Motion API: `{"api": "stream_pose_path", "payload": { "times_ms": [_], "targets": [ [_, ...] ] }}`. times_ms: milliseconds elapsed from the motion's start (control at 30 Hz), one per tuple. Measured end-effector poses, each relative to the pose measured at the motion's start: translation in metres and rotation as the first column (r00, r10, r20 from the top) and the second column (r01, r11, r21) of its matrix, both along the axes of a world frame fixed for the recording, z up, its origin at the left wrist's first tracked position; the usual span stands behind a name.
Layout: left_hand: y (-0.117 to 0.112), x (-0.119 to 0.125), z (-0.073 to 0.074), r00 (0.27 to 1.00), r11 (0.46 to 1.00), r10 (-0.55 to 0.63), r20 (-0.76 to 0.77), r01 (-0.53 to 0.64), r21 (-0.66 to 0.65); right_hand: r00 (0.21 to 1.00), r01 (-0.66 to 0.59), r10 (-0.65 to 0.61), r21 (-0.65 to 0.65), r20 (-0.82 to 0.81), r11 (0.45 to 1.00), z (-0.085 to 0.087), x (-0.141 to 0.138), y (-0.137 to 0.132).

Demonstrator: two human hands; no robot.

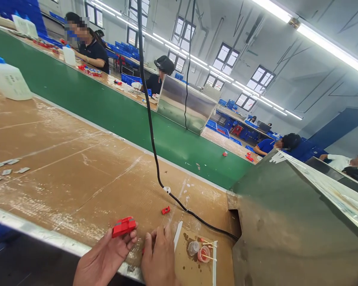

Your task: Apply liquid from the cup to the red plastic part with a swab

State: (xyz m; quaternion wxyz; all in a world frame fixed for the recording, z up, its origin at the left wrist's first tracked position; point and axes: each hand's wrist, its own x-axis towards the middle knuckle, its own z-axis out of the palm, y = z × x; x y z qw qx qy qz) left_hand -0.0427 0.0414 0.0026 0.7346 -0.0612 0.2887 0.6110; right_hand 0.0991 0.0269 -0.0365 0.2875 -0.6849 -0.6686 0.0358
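**Red part pinched at the near edge of the bench**

Cardboard-covered bench (77, 171) beside a green conveyor belt (122, 115). Your left hand (103, 260) pinches a red part (123, 226) between thumb and fingertips at the bench's near edge. Your right hand (159, 258) lies flat, fingers loosely extended, gripping nothing, just beside a white strip (178, 235). A small red piece (166, 210) lies near a black cable (155, 159). Two small cups (199, 251) with sticks sit toward the bench's right end.
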Motion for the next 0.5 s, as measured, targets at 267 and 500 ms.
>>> {"api": "stream_pose_path", "payload": {
  "times_ms": [267, 500],
  "targets": [
    [0.001, -0.001, 0.01, 1.0, 1.0, 0.016, -0.011, -0.017, -0.017, 0.822, -0.51, 0.551, -0.248, 0.143, 0.824, 0.077, 0.031, -0.003],
    [0.004, 0.0, -0.025, 0.992, 0.988, -0.095, 0.088, 0.082, 0.133, 0.905, -0.398, 0.396, -0.023, 0.158, 0.917, -0.02, 0.039, 0.015]
  ]
}}
